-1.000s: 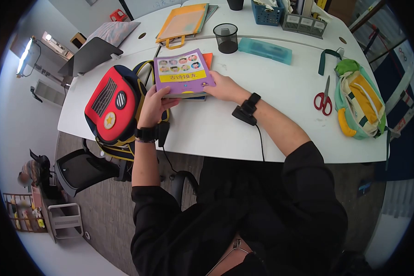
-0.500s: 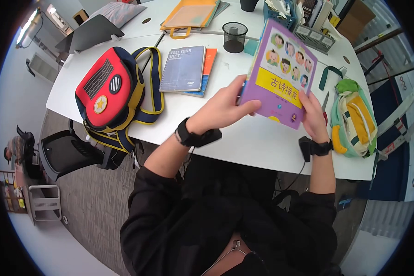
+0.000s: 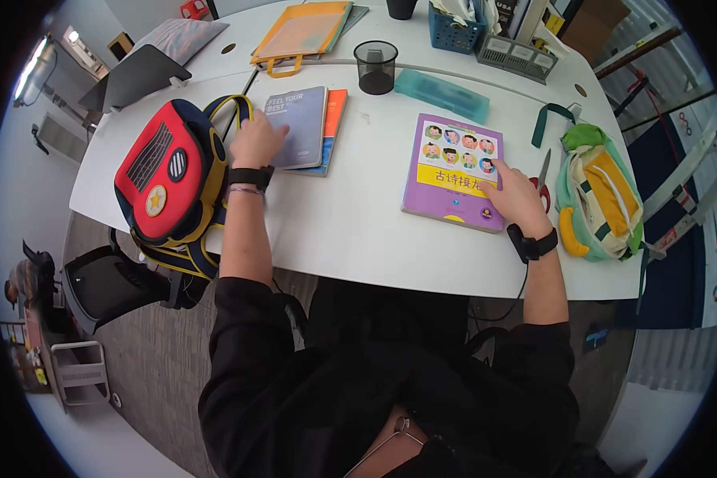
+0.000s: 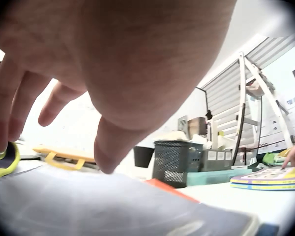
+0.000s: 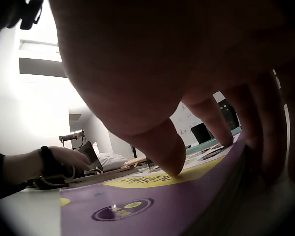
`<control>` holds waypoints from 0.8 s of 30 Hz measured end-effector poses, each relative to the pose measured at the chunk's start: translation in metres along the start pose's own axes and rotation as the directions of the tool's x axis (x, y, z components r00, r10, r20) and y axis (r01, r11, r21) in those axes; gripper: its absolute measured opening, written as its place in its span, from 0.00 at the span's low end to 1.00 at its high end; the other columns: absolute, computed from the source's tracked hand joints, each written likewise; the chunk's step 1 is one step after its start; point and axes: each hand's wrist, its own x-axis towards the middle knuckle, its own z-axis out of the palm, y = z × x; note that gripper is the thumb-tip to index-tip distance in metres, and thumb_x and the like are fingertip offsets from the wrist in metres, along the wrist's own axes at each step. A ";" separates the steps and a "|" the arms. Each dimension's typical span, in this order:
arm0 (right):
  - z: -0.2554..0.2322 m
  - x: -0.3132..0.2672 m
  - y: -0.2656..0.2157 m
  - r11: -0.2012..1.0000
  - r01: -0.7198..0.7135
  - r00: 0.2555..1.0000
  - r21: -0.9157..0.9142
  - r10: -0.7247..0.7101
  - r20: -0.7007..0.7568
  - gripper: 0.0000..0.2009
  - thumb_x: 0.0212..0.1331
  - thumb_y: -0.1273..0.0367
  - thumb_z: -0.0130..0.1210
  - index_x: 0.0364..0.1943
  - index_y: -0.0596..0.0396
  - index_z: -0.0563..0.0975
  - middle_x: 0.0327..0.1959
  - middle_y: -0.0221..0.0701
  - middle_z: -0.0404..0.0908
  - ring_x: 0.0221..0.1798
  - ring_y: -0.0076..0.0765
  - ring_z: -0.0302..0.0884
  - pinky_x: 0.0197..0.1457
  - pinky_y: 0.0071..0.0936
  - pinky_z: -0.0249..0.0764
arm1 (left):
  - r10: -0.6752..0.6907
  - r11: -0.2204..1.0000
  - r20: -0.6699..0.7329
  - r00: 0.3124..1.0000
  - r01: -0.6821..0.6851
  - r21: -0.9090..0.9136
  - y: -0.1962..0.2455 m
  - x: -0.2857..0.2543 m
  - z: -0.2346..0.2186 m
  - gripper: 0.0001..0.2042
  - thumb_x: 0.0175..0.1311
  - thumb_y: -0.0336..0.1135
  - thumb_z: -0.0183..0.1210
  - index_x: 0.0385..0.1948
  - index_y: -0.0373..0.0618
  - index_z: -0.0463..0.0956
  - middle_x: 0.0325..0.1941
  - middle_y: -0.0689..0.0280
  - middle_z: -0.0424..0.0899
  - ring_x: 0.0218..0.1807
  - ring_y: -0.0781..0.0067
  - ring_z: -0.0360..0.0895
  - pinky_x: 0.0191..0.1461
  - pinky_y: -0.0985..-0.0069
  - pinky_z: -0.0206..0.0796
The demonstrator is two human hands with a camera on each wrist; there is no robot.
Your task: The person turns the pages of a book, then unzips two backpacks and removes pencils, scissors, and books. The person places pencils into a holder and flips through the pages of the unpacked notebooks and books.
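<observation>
A purple book [image 3: 454,171] with a yellow band and cartoon faces lies on the right half of the table; in the left wrist view it looks like a stack. My right hand [image 3: 519,199] rests on its right side, thumb and a finger on the cover [image 5: 137,196]. At the left, my left hand [image 3: 256,143] is over the left edge of a grey-blue notebook [image 3: 299,127], fingers spread and bent downward, holding nothing that shows. Under the notebook lie an orange book [image 3: 334,119] and a blue one.
A red backpack [image 3: 163,171] stands at the left. Behind are a mesh cup [image 3: 376,68], a teal case [image 3: 442,94], orange folders [image 3: 303,32] and baskets [image 3: 454,28]. Scissors [image 3: 543,171] and a green-yellow bag [image 3: 609,195] lie at the right.
The purple book was lifted off the notebook stack, carried right and laid flat on the table. My left hand has let go of it and moved left to the notebook.
</observation>
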 end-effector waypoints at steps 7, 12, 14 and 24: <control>0.012 0.019 -0.025 0.992 0.123 0.991 -0.003 -0.123 0.053 0.32 0.58 0.51 0.56 0.63 0.55 0.67 0.41 0.51 0.78 0.44 0.55 0.79 0.45 0.43 0.75 | 0.009 0.998 0.291 0.957 0.007 -0.056 -0.013 0.006 -0.004 0.39 0.47 0.60 0.65 0.53 0.33 0.70 0.48 0.44 0.80 0.52 0.49 0.78 0.54 0.62 0.71; 0.004 0.021 -0.059 0.995 0.099 0.979 -0.025 -0.093 0.180 0.38 0.56 0.47 0.56 0.66 0.55 0.63 0.37 0.50 0.81 0.41 0.55 0.81 0.43 0.42 0.77 | 0.043 0.996 0.339 0.940 -0.013 -0.089 -0.008 0.010 -0.008 0.40 0.43 0.56 0.70 0.51 0.28 0.70 0.49 0.43 0.80 0.53 0.49 0.78 0.55 0.65 0.71; 0.001 0.023 -0.061 0.997 0.081 0.973 -0.016 -0.076 0.217 0.39 0.56 0.46 0.56 0.67 0.55 0.62 0.35 0.50 0.81 0.40 0.56 0.81 0.43 0.42 0.76 | 0.046 0.993 0.345 0.937 -0.004 -0.122 -0.004 0.010 -0.010 0.40 0.42 0.54 0.71 0.51 0.27 0.70 0.49 0.43 0.80 0.53 0.50 0.79 0.55 0.65 0.71; 0.003 0.023 -0.055 0.995 0.096 0.975 0.031 -0.101 0.200 0.38 0.56 0.48 0.57 0.67 0.54 0.62 0.37 0.49 0.82 0.39 0.53 0.82 0.42 0.41 0.77 | 0.051 0.979 0.419 0.906 0.039 -0.202 -0.009 0.020 -0.009 0.39 0.41 0.49 0.73 0.49 0.23 0.70 0.48 0.44 0.80 0.48 0.55 0.80 0.51 0.70 0.72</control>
